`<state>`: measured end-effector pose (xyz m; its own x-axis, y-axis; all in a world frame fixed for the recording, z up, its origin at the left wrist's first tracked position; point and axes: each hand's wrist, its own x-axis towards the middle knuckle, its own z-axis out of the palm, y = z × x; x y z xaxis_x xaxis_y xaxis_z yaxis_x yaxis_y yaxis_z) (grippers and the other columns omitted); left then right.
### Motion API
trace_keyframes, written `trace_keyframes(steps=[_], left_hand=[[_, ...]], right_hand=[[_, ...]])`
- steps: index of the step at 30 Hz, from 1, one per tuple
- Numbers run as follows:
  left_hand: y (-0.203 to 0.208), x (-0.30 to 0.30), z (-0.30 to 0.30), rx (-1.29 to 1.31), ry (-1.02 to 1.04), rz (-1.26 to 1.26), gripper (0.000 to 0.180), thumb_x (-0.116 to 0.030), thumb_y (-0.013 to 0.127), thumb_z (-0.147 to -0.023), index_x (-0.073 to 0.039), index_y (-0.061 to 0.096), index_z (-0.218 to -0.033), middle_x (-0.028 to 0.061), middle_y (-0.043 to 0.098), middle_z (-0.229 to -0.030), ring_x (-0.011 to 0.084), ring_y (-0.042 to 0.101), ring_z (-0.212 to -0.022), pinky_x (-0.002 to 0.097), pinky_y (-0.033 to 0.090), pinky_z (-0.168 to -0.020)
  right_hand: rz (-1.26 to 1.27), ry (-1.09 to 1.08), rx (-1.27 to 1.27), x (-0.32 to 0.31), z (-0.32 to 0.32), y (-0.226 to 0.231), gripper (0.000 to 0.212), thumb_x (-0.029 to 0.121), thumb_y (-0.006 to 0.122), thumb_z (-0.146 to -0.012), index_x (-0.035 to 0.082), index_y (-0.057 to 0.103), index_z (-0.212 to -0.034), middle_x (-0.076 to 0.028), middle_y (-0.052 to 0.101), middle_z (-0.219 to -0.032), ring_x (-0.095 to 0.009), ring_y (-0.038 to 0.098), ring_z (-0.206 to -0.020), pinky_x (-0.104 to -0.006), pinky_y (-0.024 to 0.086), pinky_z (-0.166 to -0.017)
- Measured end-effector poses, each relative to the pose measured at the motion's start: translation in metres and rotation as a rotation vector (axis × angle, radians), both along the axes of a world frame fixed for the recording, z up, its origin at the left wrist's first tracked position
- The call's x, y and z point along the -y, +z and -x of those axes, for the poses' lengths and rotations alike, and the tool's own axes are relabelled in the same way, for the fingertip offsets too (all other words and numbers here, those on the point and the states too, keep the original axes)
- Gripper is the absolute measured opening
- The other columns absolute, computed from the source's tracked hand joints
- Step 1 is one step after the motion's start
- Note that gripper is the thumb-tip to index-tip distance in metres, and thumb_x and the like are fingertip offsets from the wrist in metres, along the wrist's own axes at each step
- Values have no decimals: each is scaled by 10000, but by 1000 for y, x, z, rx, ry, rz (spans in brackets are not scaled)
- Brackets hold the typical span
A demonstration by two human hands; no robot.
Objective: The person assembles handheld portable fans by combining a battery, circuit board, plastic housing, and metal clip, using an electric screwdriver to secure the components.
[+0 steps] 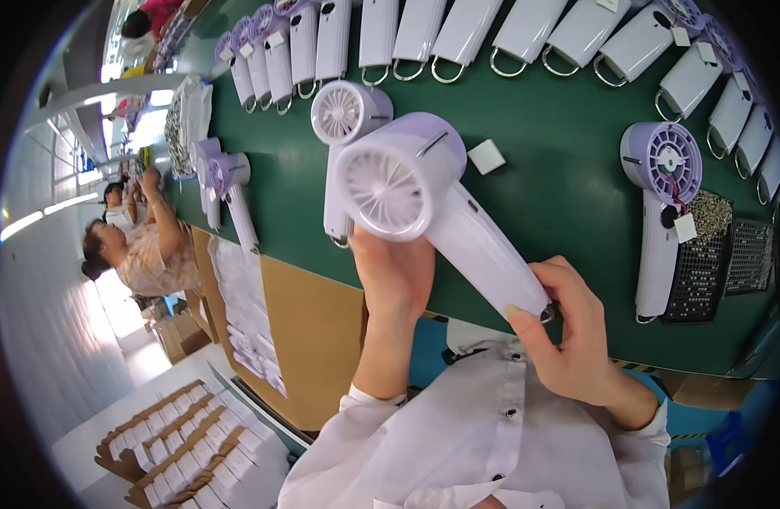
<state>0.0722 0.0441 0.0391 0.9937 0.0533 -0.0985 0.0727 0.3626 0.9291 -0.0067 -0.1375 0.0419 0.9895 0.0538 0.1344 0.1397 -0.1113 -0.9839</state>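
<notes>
I hold a white and lilac handheld fan (487, 246) at a slant over the table's near edge, its round grille up and to the left. My left hand (396, 267) supports the fan's head from below, most of its fingers hidden behind it. The foot of the handle is pinched between the thumb and fingers of my right hand (568, 335), beside a small metal loop. Behind the held fan is a second fan (343, 110), partly covered by it. A small white square piece (487, 157) lies on the table just beyond.
A long arc of fans (466, 38) lines the green table's (559, 170) far side. At right, an opened fan (661, 229) with red wires lies beside black trays (704, 271) of small metal parts. More fans (229, 182) stand left. Boxes (178, 441) fill the lower left; co-workers (153, 254) sit beyond.
</notes>
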Motion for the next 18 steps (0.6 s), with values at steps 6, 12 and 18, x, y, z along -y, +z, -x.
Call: trace_keyframes(steps=[6,12,18], left_hand=[[-12,-35,-30,297,4,-449,587,-408,359,-1039,41,428,-1410,184,504,-1432,264,471,-1338,384,337,-1134],[45,-10,-95,670,-817,-725,491,-403,478,-1040,59,623,-1117,185,680,-949,275,670,-836,337,497,-781],[31,-8,-83,319,-841,-810,683,-587,392,-978,-27,779,-920,140,739,-928,294,685,-868,373,524,-863]], right_hand=[[-429,78,-771,29,1,7,242,130,667,-950,-28,608,-1123,-38,636,-934,-65,574,-783,-206,453,-652],[-318,141,-760,54,-9,7,379,245,632,-946,-78,615,-1144,-104,680,-896,-157,668,-760,-241,466,-632],[-291,177,-730,51,-12,2,410,247,615,-956,-99,595,-1176,-114,664,-889,-171,668,-730,-260,492,-645]])
